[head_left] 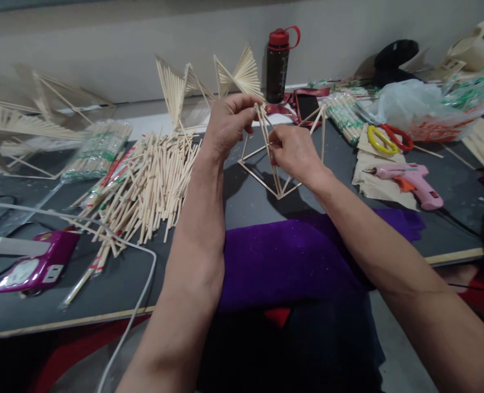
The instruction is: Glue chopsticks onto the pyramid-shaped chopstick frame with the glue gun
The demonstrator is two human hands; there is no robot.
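My left hand [228,124] and my right hand [294,153] hold a frame of glued wooden sticks [280,164] upright on the dark table [245,202]. The left fingers pinch the tops of the slanted sticks; the right hand closes on those sticks lower down. A loose pile of wooden sticks [147,180] lies just left of my left forearm.
A pink glue gun [409,183] lies on brown paper at right, near yellow and red scissors [389,139]. A dark bottle with red cap [278,65] stands behind. Finished fan-shaped stick pieces [209,82] stand at the back. Purple cloth [291,256] covers the front edge; a magenta device [41,262] lies left.
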